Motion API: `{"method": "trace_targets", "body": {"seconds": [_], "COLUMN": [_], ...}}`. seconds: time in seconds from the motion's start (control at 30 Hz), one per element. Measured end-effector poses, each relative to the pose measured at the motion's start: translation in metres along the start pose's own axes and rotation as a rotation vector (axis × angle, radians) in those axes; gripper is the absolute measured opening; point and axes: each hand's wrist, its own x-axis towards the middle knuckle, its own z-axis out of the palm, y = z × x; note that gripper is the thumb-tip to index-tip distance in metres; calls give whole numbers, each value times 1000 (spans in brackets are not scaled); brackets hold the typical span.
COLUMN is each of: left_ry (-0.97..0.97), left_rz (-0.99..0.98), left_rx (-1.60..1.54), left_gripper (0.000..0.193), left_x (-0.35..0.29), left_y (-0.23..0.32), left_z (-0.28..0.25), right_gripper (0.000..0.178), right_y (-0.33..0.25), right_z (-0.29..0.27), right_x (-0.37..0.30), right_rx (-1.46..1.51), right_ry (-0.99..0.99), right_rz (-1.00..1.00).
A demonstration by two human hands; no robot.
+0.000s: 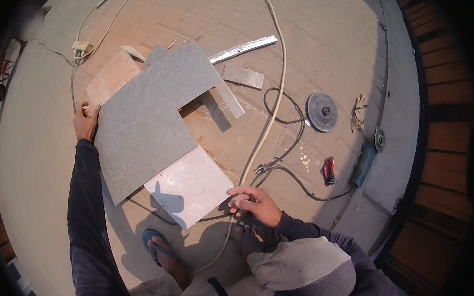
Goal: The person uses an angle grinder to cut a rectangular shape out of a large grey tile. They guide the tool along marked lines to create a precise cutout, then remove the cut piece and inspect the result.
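Note:
A large grey tile (143, 117) with a rectangular notch cut from its right side lies tilted across other pieces. My left hand (86, 121) grips its left edge, with the thumb and fingers around the rim. A pale pinkish tile (193, 183) sticks out from beneath the grey one at the near right. Beside that pale tile's right corner hovers my right hand (257, 203), its fingers loosely bent and apart, with nothing visible in them. Another tile piece (116, 76) with an orange tint shows behind the grey tile at the far left.
On the right lie an angle grinder (364, 164), a round dark disc (321, 112) and a red packet (329, 171). A pale cord (280, 70) and a black cable (295, 145) cross the paving. Farther off are a metal bar (246, 49), a tile strip (244, 76) and a socket block (82, 48).

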Motion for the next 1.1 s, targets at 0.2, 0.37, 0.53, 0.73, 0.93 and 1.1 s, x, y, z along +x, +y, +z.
{"method": "trace_targets", "body": {"seconds": [0.2, 0.37, 0.53, 0.73, 0.93, 1.1], "left_ry": [-50, -84, -343, -435, -751, -753], "left_rz": [-73, 215, 289, 434, 522, 231], "left_rx": [49, 229, 551, 81, -493, -957], "left_gripper": [57, 52, 46, 31, 29, 54], "left_x": [-22, -54, -91, -152, -248, -297], "left_y": [17, 26, 96, 178, 364, 452], "left_z": [-4, -38, -100, -130, -88, -68], "right_gripper": [23, 54, 90, 73, 57, 74], "right_y": [7, -4, -30, -38, -90, -120], "right_z": [-108, -260, -369, -383, -201, -82], "right_x": [-75, -153, -172, -159, -139, -78], "right_rx": [-112, -1004, -1055, -882, -50, 85], "right_ry": [821, 1869, 1779, 1592, 680, 300], "right_rz": [-345, -341, 220, -212, -439, -632]}}
